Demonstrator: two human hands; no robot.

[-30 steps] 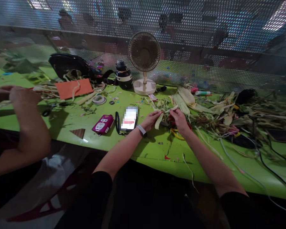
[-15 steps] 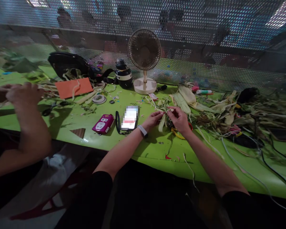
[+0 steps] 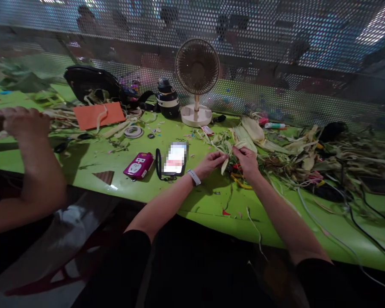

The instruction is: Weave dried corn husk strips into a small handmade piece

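My left hand point(image 3: 213, 164), a pale band on its wrist, pinches a small piece of corn husk point(image 3: 224, 167) between thumb and fingers. Close on its right, my right hand point(image 3: 247, 161) is closed with thumb and fingertips together on the same husk's upper end. Fine detail at the fingertips is too small to make out. Beneath the right hand lie yellow and red handles point(image 3: 242, 182), partly covered, perhaps of scissors. Just behind the hands, pale green corn husks point(image 3: 244, 137) lie in a loose bunch among shredded bits.
On the green table point(image 3: 192, 196) are a phone point(image 3: 176, 158), a purple power socket point(image 3: 138, 166), a tape roll point(image 3: 134, 132), a fan point(image 3: 196, 113) and a black bottle point(image 3: 168, 105). A husk heap point(image 3: 295, 158) and cables spread right. Another person's hands point(image 3: 25, 122) work at left.
My right hand has moved slightly right, away from my left hand, and the gap between them is wider. The husk piece has shifted a little right. The view has tilted slightly.
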